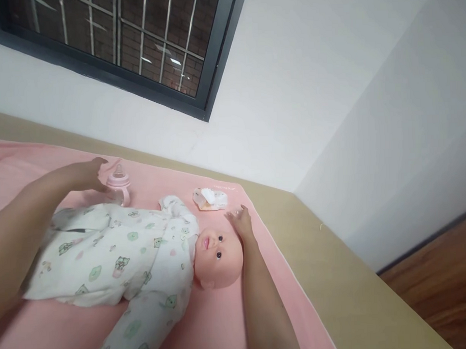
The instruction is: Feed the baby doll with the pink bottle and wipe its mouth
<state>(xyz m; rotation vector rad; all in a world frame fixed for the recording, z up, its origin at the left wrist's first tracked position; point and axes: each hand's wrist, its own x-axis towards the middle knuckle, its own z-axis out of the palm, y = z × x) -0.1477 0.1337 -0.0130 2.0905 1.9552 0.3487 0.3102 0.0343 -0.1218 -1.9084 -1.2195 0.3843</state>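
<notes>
A baby doll (216, 256) lies on its back in a white sleepsuit (144, 249) printed with green and pink bears, its bald head toward the right. Just beyond its body stands a pink-topped baby bottle (118, 181), upright, with a teat and a side handle. My left hand (91, 174) is at the bottle's left side, fingers parted; whether a fingertip touches it I cannot tell. Past the doll's head, my right hand (240, 221) is open with thumb and fingers spread. Close to those fingers lies a small white soft packet (210, 199) with orange marks.
Everything rests on a pink cloth (219, 327) spread over a light wooden surface (315, 248). A white wall (276, 91) with a dark-framed, barred window (204, 79) rises behind. Brown wood (439, 279) shows at the lower right.
</notes>
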